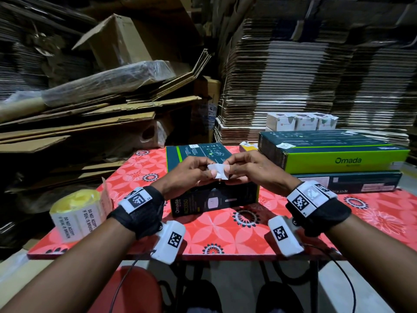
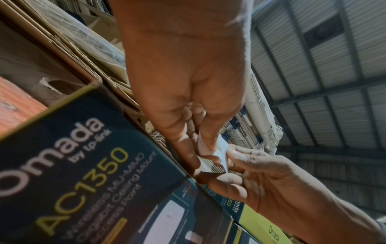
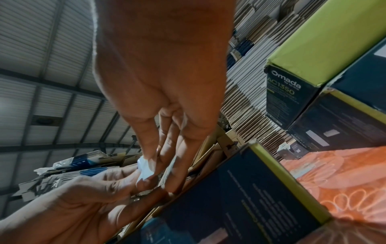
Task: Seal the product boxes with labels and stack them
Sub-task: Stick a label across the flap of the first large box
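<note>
On the red table [image 1: 225, 231], far left: roll of stickers [image 1: 76, 211], standing alone. Next, left hand [image 1: 185, 175], fingers pinching a small white label [image 1: 217, 171] just above the dark box [image 1: 214, 199] in the middle. Then right hand [image 1: 252, 171], fingers pinching the same label from the other side. Far right: pile of long boxes [image 1: 334, 154], well apart from both hands.
</note>
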